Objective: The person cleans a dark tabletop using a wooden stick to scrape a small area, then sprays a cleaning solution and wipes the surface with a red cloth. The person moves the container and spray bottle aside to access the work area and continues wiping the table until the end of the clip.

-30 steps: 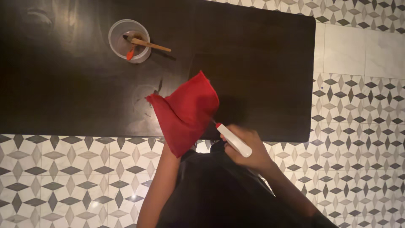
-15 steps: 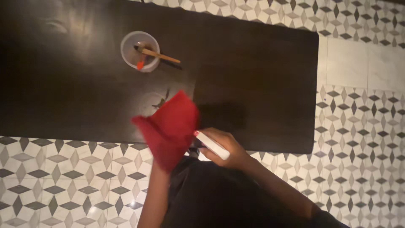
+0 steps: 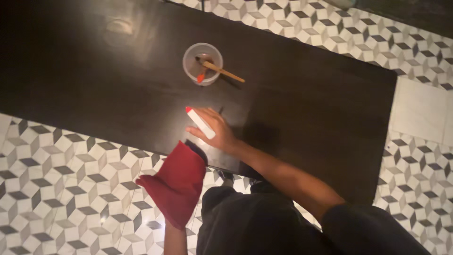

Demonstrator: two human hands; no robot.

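Right hand (image 3: 218,133) is out over the dark desk (image 3: 306,108), fingers wrapped around a white spray bottle (image 3: 200,123) with a red tip, its long axis running diagonally, tip aimed far and left across the wood. Left hand is buried under the red cloth (image 3: 175,183), so I cannot tell its grip; the cloth hangs off the near desk edge, over the patterned tile floor (image 3: 61,189), just near-left of the bottle. Farther out sits a clear plastic cup (image 3: 203,63) with a brush (image 3: 222,72), apart from both hands.
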